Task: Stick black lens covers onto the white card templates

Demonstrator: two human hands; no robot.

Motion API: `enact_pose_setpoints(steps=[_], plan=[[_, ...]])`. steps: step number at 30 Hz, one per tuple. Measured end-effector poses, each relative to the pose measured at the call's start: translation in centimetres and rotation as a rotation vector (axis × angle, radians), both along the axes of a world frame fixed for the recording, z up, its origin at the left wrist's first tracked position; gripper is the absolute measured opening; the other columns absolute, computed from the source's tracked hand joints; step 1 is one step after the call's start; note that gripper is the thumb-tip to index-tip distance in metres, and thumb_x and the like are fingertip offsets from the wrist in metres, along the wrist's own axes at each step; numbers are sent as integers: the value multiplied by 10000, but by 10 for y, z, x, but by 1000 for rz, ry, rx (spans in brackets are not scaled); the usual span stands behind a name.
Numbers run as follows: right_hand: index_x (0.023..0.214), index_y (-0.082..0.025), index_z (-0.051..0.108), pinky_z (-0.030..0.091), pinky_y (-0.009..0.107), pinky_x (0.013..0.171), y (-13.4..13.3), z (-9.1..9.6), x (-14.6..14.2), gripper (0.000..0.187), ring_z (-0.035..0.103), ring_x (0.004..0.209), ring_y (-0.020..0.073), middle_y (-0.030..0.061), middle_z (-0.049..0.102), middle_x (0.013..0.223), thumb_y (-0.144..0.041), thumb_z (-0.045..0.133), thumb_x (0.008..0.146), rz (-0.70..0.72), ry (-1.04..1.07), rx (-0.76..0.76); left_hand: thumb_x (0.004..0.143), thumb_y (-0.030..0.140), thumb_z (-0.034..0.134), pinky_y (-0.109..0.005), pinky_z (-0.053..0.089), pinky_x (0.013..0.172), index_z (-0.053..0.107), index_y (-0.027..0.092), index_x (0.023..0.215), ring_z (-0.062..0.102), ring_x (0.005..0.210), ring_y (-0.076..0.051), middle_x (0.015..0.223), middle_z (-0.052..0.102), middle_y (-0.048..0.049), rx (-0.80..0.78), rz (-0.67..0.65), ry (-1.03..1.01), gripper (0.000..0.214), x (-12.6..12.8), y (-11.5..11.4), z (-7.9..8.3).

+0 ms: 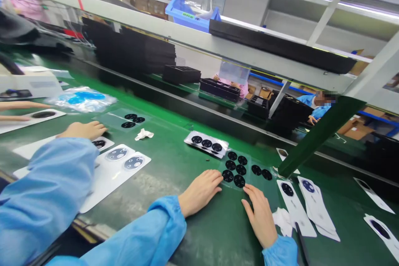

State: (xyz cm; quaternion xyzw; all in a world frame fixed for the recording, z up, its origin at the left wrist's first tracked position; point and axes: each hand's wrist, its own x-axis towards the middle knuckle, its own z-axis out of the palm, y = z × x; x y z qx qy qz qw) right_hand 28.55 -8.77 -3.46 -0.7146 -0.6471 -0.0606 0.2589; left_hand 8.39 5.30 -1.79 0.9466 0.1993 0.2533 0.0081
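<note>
My left hand [201, 191] lies low over the green work surface, fingers stretched out, with its fingertips at the left edge of a clear sheet [233, 187]. Several black round discs with small holes sit on that sheet in two columns. My right hand [259, 214] has thumb and fingers apart, and its fingertips reach the lower right disc [239, 181]; whether they press on it I cannot tell. Neither hand holds anything visible. Just beyond the sheet is a white tray [205, 144] with three dark discs. Two more black discs [261, 172] lie to the right.
At left, a co-worker's hand [82, 130] touches white cards with round dark parts. A white card [116, 174] lies between us. On the right are more cards [296, 208], a crumpled white cloth [283, 221], a black stick-like tool [301, 243] and a slanted green post [321, 137].
</note>
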Motion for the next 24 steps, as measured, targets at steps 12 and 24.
enact_pose_setpoints(steps=[12, 24], plan=[[1041, -245, 607, 490, 369, 854, 1, 4, -3, 202, 608, 1053, 210, 40, 668, 1119, -225, 454, 911, -29, -33, 33, 940, 148, 350, -537, 354, 1033, 580, 137, 1025, 596, 1067, -254, 1051, 656, -99, 123, 7, 32, 245, 3, -5, -5], [1070, -248, 586, 485, 367, 833, 1, 0, 0, 207, 595, 1058, 215, 38, 657, 1131, -232, 455, 911, -13, -35, 23, 918, 198, 397, -399, 497, 913, 509, 100, 1129, 594, 1071, -256, 1167, 582, -169, 108, 87, 28, 259, -1, -21, -5]])
